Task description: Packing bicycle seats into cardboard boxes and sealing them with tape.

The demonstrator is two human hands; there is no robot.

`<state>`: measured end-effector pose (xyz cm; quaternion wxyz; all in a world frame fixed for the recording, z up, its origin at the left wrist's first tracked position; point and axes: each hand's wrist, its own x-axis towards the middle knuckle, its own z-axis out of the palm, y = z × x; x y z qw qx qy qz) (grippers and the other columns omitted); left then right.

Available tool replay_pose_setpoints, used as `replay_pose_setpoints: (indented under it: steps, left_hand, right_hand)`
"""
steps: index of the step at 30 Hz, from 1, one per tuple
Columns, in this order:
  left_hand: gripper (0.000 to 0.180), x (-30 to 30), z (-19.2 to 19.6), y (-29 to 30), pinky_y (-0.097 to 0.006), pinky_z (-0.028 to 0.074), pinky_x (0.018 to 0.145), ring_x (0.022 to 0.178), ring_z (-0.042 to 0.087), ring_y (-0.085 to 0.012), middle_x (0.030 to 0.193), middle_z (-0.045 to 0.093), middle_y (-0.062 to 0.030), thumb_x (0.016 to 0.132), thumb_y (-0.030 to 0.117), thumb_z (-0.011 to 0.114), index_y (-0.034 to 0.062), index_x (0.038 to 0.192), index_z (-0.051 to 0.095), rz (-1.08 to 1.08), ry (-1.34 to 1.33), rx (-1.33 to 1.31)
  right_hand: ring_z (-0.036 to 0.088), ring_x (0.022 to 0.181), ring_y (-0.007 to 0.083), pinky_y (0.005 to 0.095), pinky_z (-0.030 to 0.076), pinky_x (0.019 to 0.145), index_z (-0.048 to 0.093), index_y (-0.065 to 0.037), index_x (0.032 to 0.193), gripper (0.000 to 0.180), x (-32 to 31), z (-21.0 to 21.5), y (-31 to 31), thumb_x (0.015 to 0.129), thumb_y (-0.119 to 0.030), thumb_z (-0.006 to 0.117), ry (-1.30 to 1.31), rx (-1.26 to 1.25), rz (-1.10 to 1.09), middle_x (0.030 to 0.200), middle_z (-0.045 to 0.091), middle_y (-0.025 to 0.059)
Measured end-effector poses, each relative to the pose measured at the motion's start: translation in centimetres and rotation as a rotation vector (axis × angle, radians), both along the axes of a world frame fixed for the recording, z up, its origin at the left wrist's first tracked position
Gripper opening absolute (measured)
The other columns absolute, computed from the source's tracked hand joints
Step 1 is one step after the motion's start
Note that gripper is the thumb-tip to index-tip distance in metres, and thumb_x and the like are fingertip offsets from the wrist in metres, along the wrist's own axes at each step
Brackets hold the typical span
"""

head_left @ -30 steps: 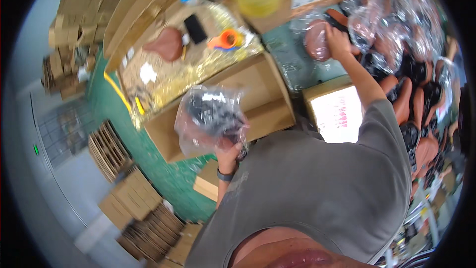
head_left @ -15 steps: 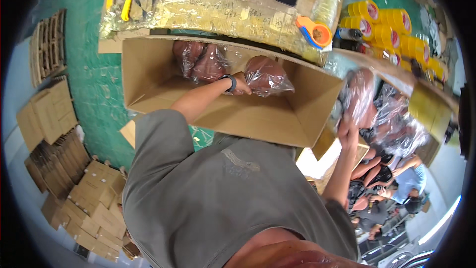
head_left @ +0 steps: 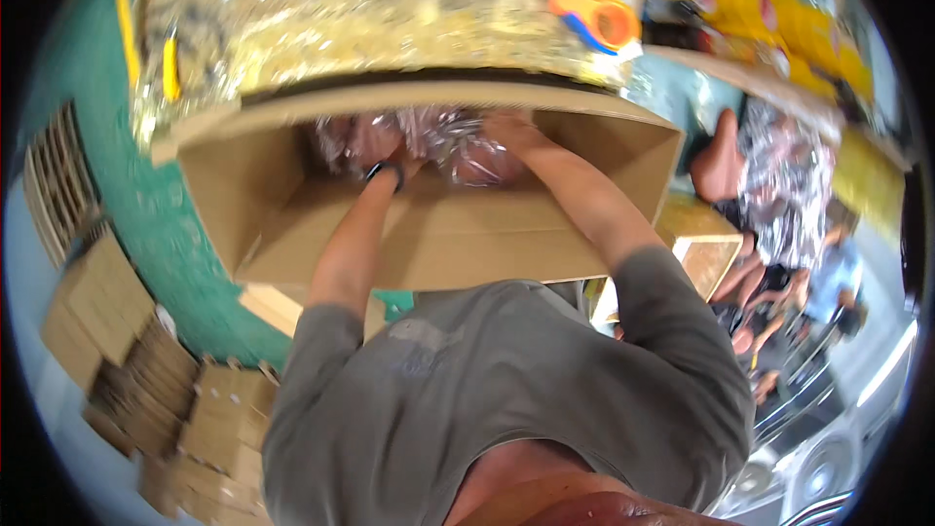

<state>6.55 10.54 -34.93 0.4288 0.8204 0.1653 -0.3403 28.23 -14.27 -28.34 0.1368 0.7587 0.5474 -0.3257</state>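
Cardboard pieces (head_left: 93,307), flat and brown, stacked on the green floor (head_left: 166,234) far to the left. Higher up, a yellow knife (head_left: 171,78) lying on the shiny crinkly counter (head_left: 390,19). Below the counter's edge, a big brown cardboard box (head_left: 458,234), open at the top, standing just beside the counter. Inside it, at the far wall, see-through plastic bags (head_left: 429,136) with brown and dark things in them, blurry, hard to tell what. Left hand (head_left: 394,161) down in the box, black band on the wrist, touching the bags from below; fingers hidden by the plastic, so cannot tell if curled or spread. Just to the right, right hand (head_left: 511,131) resting on top of a bag, fingers bent over it, grip not clear through the blur. Both arms reaching in from the grey shirt (head_left: 506,399) at the bottom. Up on the counter, an orange and blue tape roller (head_left: 594,19). Further right, yellow rolls (head_left: 750,0) in a row. Lower right, a smaller box (head_left: 706,244) just beside the big one, and more shiny bags (head_left: 779,185) with brown things piled near it.
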Motion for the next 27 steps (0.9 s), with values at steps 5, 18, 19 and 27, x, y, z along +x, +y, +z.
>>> replay_pose_setpoints:
  steps: [5, 18, 19, 27]
  left_hand:
    - [0.072, -11.4, 16.6, 8.2, -0.044, 0.047, 0.120, 0.146, 0.058, -0.0341, 0.160, 0.057, -0.0193, 0.105, 0.017, 0.072, 0.0013, 0.166, 0.038, 0.353, -0.032, -0.331]
    - [0.063, -1.4, 43.4, -20.1, -0.040, 0.054, 0.109, 0.127, 0.068, -0.0266, 0.140, 0.069, -0.0187, 0.104, 0.000, 0.067, 0.0013, 0.163, 0.045, 0.650, -0.471, 0.040]
    - [0.062, 0.6, 44.1, -22.4, -0.040, 0.055, 0.108, 0.125, 0.070, -0.0274, 0.139, 0.070, -0.0189, 0.103, 0.000, 0.067, 0.0008, 0.162, 0.048, 0.468, -0.527, 0.081]
    - [0.057, 17.5, 46.9, -38.1, -0.041, 0.058, 0.104, 0.118, 0.075, -0.0316, 0.129, 0.076, -0.0200, 0.099, 0.007, 0.075, 0.0041, 0.153, 0.058, -0.045, -0.571, -0.112]
  right_hand:
    - [0.070, 0.127, 0.0414, 0.0518, 0.056, 0.108, 0.072, -0.005, 0.137, 0.041, -6.1, 3.9, 9.2, 0.101, -0.014, 0.054, 0.246, 0.111, -0.342, 0.140, 0.070, 0.0242]
    - [0.061, 0.131, 0.0527, 0.0559, 0.052, 0.111, 0.019, 0.001, 0.170, 0.132, 27.4, 29.8, -48.0, 0.078, -0.058, 0.093, -0.696, 0.327, -1.601, 0.147, 0.055, 0.0359]
    - [0.058, 0.137, 0.0517, 0.0566, 0.051, 0.115, 0.013, -0.002, 0.173, 0.141, 28.0, 28.8, -48.0, 0.075, -0.063, 0.094, -0.545, 0.198, -1.648, 0.153, 0.051, 0.0359]
    - [0.040, 0.153, 0.0497, 0.0626, 0.046, 0.118, -0.001, -0.025, 0.178, 0.145, 22.2, 24.0, -48.1, 0.075, -0.058, 0.096, -0.422, 0.267, -1.834, 0.170, 0.030, 0.0250]
